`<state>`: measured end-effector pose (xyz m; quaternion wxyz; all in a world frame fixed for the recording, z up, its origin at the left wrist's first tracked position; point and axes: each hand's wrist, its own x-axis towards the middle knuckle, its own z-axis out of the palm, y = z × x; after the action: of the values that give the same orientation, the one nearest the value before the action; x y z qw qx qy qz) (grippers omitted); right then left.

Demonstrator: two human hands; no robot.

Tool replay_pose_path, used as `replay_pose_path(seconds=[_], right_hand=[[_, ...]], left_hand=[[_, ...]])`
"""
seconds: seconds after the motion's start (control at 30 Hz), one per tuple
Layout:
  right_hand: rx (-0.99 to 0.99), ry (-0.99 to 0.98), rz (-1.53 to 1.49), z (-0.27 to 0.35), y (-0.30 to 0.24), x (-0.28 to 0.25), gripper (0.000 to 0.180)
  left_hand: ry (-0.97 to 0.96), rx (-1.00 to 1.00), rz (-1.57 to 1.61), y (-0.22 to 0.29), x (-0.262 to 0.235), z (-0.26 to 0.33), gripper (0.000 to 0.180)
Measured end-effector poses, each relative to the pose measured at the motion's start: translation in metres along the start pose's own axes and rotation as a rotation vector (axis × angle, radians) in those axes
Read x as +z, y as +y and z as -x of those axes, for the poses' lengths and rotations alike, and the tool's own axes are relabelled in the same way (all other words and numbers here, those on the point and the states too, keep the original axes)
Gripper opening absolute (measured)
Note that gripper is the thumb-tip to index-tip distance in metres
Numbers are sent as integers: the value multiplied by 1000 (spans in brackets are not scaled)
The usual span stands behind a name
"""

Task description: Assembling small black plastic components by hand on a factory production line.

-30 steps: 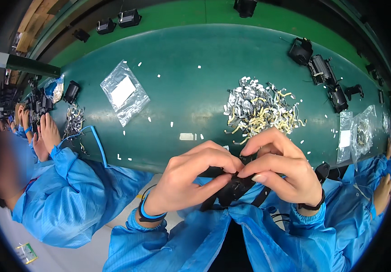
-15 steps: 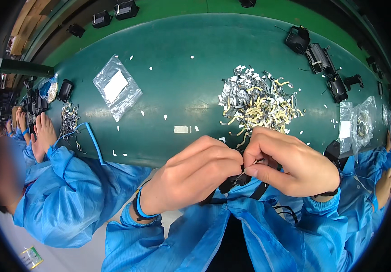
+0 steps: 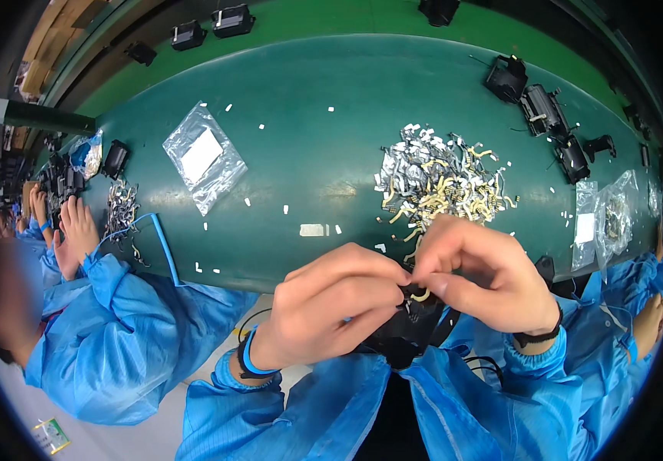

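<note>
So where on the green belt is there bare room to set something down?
The widest bare patch of the belt lies between the clear plastic bag and the pile of small metal parts, speckled only with white scraps. It is crowded at the black devices on the right and around the co-worker's hands on the left.

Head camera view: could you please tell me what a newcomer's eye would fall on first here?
First, the left hand and right hand, meeting low in the middle over a small black part, with a yellow clip pinched at the fingertips. Just beyond lies a heap of silver and yellow clips on the green conveyor belt. At far left, a co-worker's blue sleeve fills the corner.
</note>
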<state>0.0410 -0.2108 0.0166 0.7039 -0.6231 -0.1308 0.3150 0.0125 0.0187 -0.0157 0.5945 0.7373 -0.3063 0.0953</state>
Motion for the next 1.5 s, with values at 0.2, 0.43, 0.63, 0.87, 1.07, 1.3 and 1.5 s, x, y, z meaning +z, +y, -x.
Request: replay_pose_path(seconds=[0.2, 0.43, 0.63, 0.87, 1.07, 1.3, 1.5], right_hand=[[-465, 64, 457, 3, 7, 3, 31], [-705, 183, 798, 3, 10, 11, 32], [-742, 257, 988, 10, 6, 20, 30], [-742, 356, 961, 14, 14, 25, 33], [-603, 371, 647, 19, 21, 22, 33], [-774, 430, 969, 16, 23, 28, 31], [-727, 419, 828, 16, 26, 28, 34]], left_hand=[[76, -77, 50, -1, -5, 0, 22], [15, -78, 85, 0, -4, 0, 20], [-27, -95, 170, 2, -4, -2, 28], [51, -79, 249, -4, 8, 6, 39], [42, -105, 323, -4, 8, 8, 38], [54, -187, 324, 5, 13, 7, 35], [84, -248, 379, 4, 12, 14, 27]])
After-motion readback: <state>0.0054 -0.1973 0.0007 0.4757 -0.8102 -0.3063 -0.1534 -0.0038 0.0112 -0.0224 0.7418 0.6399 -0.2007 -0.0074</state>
